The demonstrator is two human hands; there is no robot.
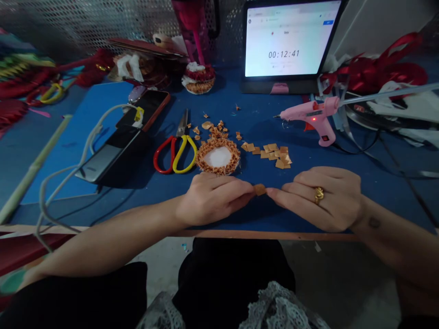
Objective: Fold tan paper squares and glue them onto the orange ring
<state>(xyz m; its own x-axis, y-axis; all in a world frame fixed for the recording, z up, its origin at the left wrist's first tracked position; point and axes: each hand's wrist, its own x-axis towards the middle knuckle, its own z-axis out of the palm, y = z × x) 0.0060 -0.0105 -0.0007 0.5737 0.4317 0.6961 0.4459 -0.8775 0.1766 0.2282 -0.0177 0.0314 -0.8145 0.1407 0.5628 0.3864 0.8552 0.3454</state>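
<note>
Between my two hands, just above the table's front edge, is a small gold-brown square (pixel 259 189) that looks like ribbon. My left hand (pixel 216 197) is closed, its fingertips pinching the square's left side. On the opposite side, my right hand (pixel 320 196), with a gold ring, has its fingers together and pinches the square's right edge. Beyond my left hand lies a round piece (pixel 239 157) edged with folded tan bits around a white centre. Several loose gold squares (pixel 270 151) are spread to its right, and small folded bits (pixel 206 125) lie behind it.
Scissors (pixel 185 154) with red and yellow handles lie left of the round piece. A pink glue gun (pixel 315 118) with a lit red light rests at right, its cord trailing. A tablet (pixel 288 41) showing a timer stands behind. At left are a phone (pixel 156 109), a black box (pixel 113 153) and a white cable (pixel 84 153).
</note>
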